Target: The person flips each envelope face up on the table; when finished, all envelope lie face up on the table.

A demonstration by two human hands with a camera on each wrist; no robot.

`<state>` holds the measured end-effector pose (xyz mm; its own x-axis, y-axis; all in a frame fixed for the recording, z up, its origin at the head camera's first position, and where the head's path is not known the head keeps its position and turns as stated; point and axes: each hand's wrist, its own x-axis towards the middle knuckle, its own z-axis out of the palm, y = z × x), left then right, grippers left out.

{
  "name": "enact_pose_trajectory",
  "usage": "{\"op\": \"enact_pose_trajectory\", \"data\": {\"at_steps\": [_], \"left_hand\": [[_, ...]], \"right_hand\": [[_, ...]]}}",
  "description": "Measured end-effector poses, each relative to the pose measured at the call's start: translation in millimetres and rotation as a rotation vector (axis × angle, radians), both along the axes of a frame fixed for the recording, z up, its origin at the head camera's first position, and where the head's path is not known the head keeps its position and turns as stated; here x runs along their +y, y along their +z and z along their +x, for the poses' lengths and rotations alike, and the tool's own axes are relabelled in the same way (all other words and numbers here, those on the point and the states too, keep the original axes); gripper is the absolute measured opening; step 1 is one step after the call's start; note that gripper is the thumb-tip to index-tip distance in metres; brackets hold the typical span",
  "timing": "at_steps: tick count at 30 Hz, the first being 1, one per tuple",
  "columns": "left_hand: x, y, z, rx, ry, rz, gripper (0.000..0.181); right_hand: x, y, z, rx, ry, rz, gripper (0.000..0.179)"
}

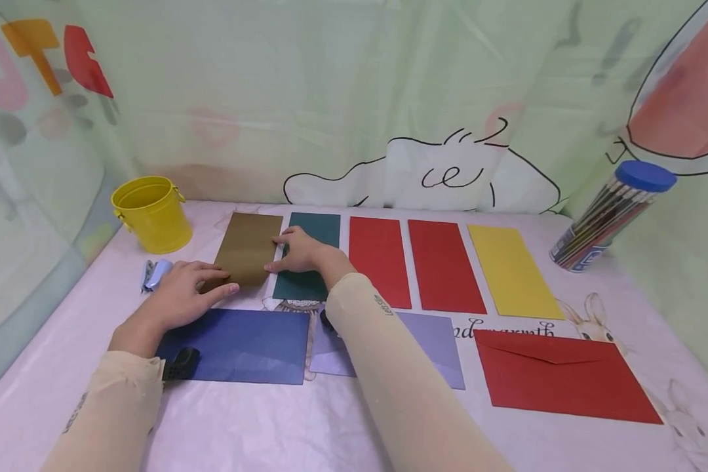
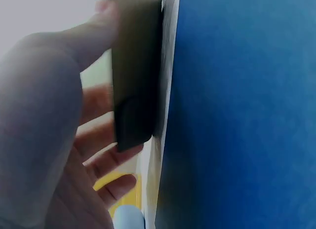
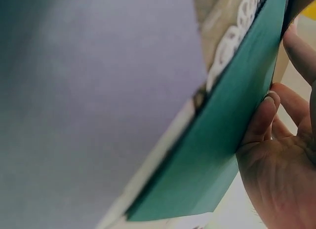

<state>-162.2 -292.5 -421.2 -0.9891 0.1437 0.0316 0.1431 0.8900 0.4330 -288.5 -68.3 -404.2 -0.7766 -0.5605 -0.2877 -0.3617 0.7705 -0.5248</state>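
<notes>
A brown envelope (image 1: 250,246) lies at the back left of the table, between the two hands. My left hand (image 1: 183,295) holds it at its lower left corner, thumb by the near edge and fingers along the left side. In the left wrist view the brown envelope (image 2: 136,61) passes between thumb and fingers. My right hand (image 1: 299,252) grips its right edge with thumb and fingertips, reaching over the green envelope (image 1: 313,272). Below the left hand lies a dark blue envelope (image 1: 242,347); the right forearm crosses a lavender envelope (image 1: 433,344).
Two upright red envelopes, one nearer (image 1: 380,255) and one farther right (image 1: 445,262), stand in line with a yellow envelope (image 1: 513,269). A red flapped envelope (image 1: 566,377) lies front right. A yellow bucket (image 1: 156,219), a light blue stapler (image 1: 156,274) and a pencil jar (image 1: 608,223) sit at the sides.
</notes>
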Motion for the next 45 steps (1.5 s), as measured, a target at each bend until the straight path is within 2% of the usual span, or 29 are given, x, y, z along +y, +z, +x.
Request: {"op": "enact_pose_trajectory", "data": {"at_steps": [7, 10, 13, 17, 20, 22, 24, 26, 29, 32, 36, 45], "left_hand": [[0.8, 4.8, -1.1, 0.015, 0.004, 0.061, 0.055], [1.3, 5.9, -0.1, 0.049, 0.003, 0.071, 0.049], [1.9, 7.1, 1.3, 0.107, 0.013, 0.058, 0.044], [3.7, 10.7, 4.3, 0.216, 0.087, 0.077, 0.045], [5.2, 12.2, 5.3, 0.328, 0.119, 0.179, 0.056], [5.6, 12.0, 5.2, 0.392, 0.112, 0.247, 0.067], [5.8, 10.9, 4.8, 0.423, 0.098, 0.293, 0.072], [5.5, 9.6, 4.5, 0.425, 0.110, 0.308, 0.069], [4.7, 9.4, 5.1, 0.369, 0.152, 0.324, 0.058], [4.5, 11.2, 6.0, 0.224, 0.188, 0.343, 0.058], [5.2, 12.5, 6.1, 0.068, 0.183, 0.316, 0.062], [5.7, 8.4, 2.9, -0.054, 0.126, 0.147, 0.067]], "right_hand": [[3, 0.5, -1.6, 0.004, 0.014, -0.016, 0.075], [4, -0.4, -1.4, 0.003, 0.021, -0.028, 0.073], [5, -1.1, -1.5, -0.002, 0.020, -0.042, 0.071], [8, -1.3, -1.1, -0.007, -0.002, -0.060, 0.079], [10, -1.0, -0.5, -0.013, -0.014, -0.080, 0.090], [11, -0.7, -0.3, -0.015, -0.012, -0.091, 0.094], [12, -0.6, 0.1, -0.023, -0.014, -0.098, 0.095], [12, -0.4, 0.5, -0.024, -0.017, -0.099, 0.095], [13, -0.7, 1.2, -0.021, -0.018, -0.099, 0.094], [13, -1.4, 1.6, -0.016, -0.012, -0.104, 0.093], [12, -2.8, 1.7, -0.013, -0.004, -0.107, 0.093], [3, -4.3, 3.4, 0.045, 0.013, -0.019, 0.085]]}}
